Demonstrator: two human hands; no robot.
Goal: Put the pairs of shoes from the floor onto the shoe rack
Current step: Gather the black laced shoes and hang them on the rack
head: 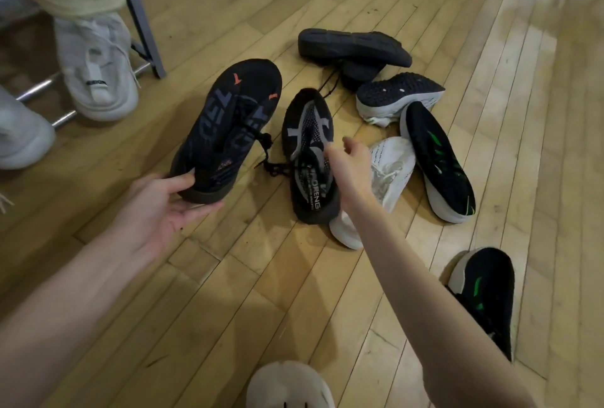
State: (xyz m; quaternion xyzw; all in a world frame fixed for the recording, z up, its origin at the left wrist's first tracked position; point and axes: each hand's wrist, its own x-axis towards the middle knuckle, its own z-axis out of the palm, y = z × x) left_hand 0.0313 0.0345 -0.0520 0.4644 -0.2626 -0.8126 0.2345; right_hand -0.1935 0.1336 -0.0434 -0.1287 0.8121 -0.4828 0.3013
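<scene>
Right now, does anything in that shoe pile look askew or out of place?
Yes. The all-black shoe at the back is flipped sole-up on its mate. The green-marked pair is split: one tipped on its side in the pile, the other apart, lower right. The left hand holds a dark shoe.

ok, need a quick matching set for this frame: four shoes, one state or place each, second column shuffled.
Things:
1. dark shoe with orange marks
2. grey-patterned black shoe
3. white shoe
4. black shoe with green stripes, lower right

States:
A. lies apart from the pile, beside the right forearm
B. held at its heel by the left hand
C. partly under the right hand, on the floor
D. right hand's fingers at its opening

Pairs: 1-B, 2-D, 3-C, 4-A
</scene>
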